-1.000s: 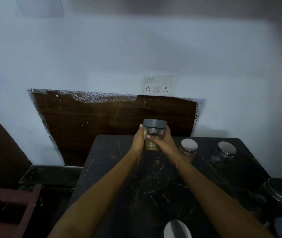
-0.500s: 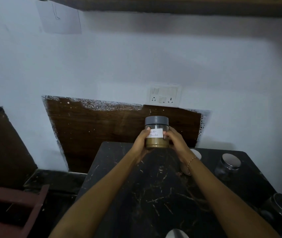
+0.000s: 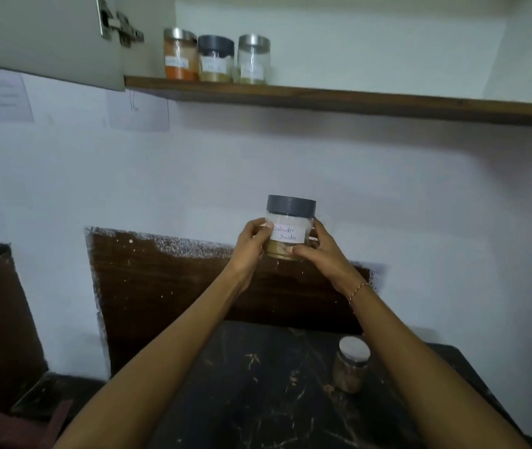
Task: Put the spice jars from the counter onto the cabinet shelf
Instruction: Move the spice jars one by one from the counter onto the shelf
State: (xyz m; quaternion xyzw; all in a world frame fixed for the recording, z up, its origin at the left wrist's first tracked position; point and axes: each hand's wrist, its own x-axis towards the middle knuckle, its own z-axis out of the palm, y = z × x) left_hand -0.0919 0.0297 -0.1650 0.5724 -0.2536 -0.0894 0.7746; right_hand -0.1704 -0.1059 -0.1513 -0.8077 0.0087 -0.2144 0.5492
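Coriander jar (image 3: pixel 290 226) held in mid-air between both hands, above the surface (image 3: pixel 258 384) and below the cabinet shelf (image 3: pixel 339 100).

Clear, upright, capped with a dark grey lid; white handwritten label reading "Coriander Powder"; tan powder filling the lower part. Gripped on the left side by the left hand (image 3: pixel 250 246) and on the right by the right hand (image 3: pixel 319 251), fingers curled round the body. Three labelled jars (image 3: pixel 214 58) lined up at the shelf's left end. One silver-lidded jar (image 3: pixel 350 364) standing on the dark surface, near right.
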